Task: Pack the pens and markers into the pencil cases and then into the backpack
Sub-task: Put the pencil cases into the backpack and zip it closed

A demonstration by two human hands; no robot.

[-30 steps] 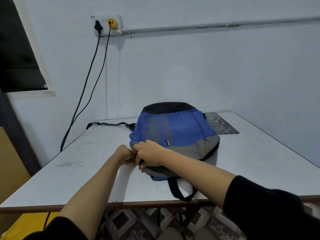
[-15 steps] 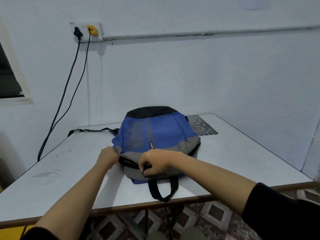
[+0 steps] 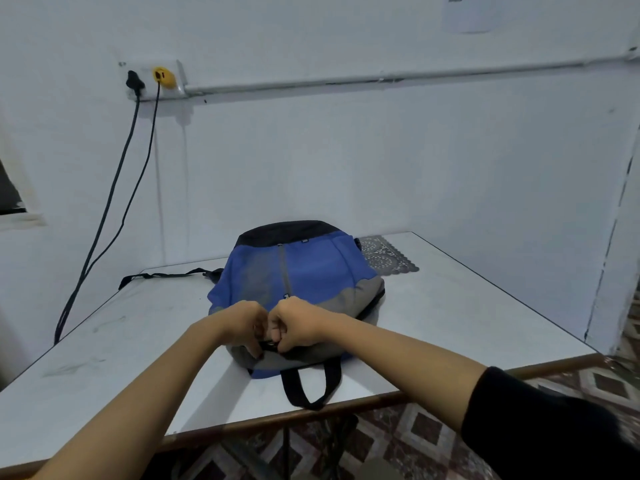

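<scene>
A blue, grey and black backpack [image 3: 304,271] lies flat on the white table [image 3: 467,317], its black carry handle [image 3: 308,386] hanging over the near edge. My left hand [image 3: 242,325] and my right hand [image 3: 298,322] meet at the top of the bag. Both have curled fingers pinching the dark zipper area at the grey top edge. No pens, markers or pencil cases are visible.
A patterned grey mat [image 3: 384,254] lies behind the bag at the right. A black strap [image 3: 166,275] trails left from the bag. Two cables [image 3: 114,202] hang from a wall socket [image 3: 152,77] at the left. Tiled floor shows below the table edge.
My left hand has moved right from the bag's left corner and now meets my right hand at the middle of the top edge. The camera view has shifted.
</scene>
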